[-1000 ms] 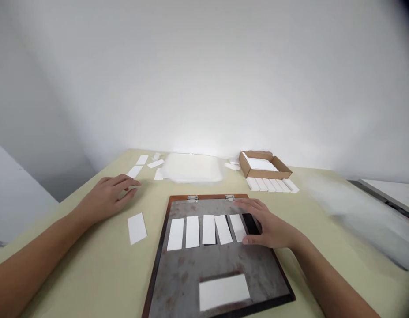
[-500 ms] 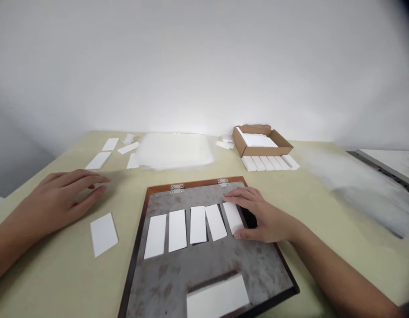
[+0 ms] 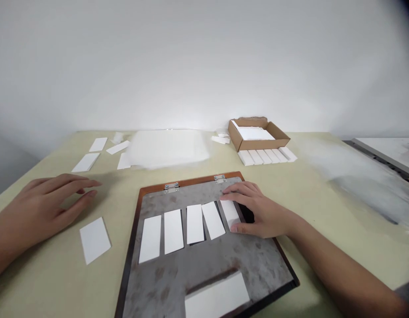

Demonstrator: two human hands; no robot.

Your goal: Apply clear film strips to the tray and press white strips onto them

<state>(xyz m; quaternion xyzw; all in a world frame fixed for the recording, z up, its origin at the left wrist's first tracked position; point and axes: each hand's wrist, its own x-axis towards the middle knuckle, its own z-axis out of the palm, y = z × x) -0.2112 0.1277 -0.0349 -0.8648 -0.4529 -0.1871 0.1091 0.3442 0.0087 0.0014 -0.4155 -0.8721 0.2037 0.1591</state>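
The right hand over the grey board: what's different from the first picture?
The right hand has moved left over the card under it, its thumb and fingers closer around that card; whether it grips cannot be told. The camera shifted too, so the grey board appears further left. The left hand stays free, and the other four cards in the row keep their places.
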